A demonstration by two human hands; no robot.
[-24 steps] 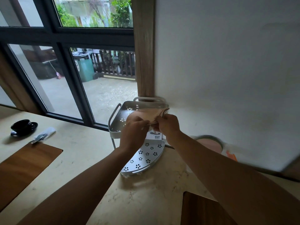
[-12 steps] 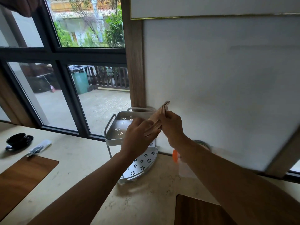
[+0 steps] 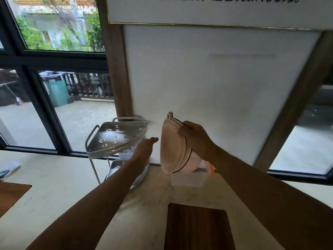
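My right hand [image 3: 195, 137] grips a stack of flat pink oval mats [image 3: 173, 148] by its right edge and holds it upright in the air, right of a white two-tier corner rack [image 3: 115, 139]. The mats face left and carry pale lettering near the top. My left hand [image 3: 146, 147] hovers just left of the mats with fingers extended and holds nothing, in front of the rack's upper shelf. The upper shelf has flower-shaped holes and looks bare.
The rack stands on a pale stone counter [image 3: 59, 188] against a white wall panel [image 3: 216, 91]. A clear container [image 3: 188, 178] with a pink and orange thing behind it sits below the mats. Wooden boards [image 3: 196, 228] [image 3: 10, 193] lie inset in the counter. Windows fill the left.
Both hands held the pink mats over the rack's upper shelf. My right hand has lifted them up and to the right and turned them upright. My left hand has let go.
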